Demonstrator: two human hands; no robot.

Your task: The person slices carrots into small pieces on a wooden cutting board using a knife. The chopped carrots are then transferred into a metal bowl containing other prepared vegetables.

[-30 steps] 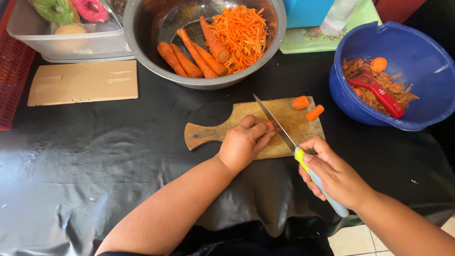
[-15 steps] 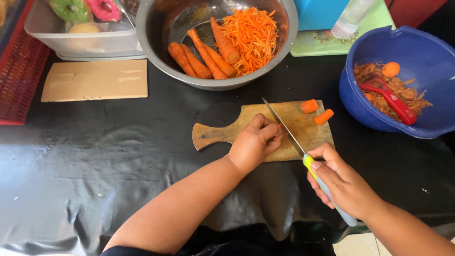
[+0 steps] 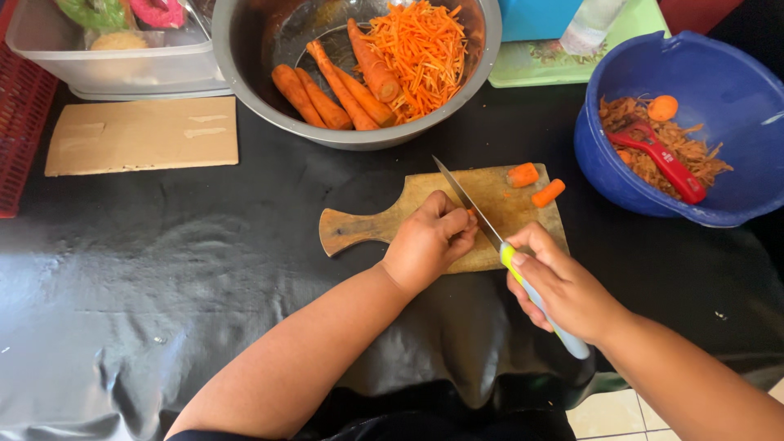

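Observation:
A wooden cutting board (image 3: 494, 192) with a handle lies on black sheeting. My left hand (image 3: 429, 241) rests on the board, fingers curled over a piece of carrot that is almost wholly hidden. My right hand (image 3: 563, 290) grips a knife (image 3: 469, 204) by its yellow-and-grey handle, the blade slanting up and left right beside my left fingertips. Two carrot end pieces (image 3: 535, 184) sit at the board's far right corner.
A steel bowl (image 3: 245, 57) behind the board holds peeled carrots (image 3: 327, 90) and shredded carrot (image 3: 420, 49). A blue bowl (image 3: 710, 82) at right holds peelings and a red peeler (image 3: 661, 159). Cardboard (image 3: 143, 135), a clear tub (image 3: 114, 57) and a red crate (image 3: 20, 122) lie at left.
The view has shifted slightly. Both hands stay on the board; the knife blade has moved closer to my left fingertips.

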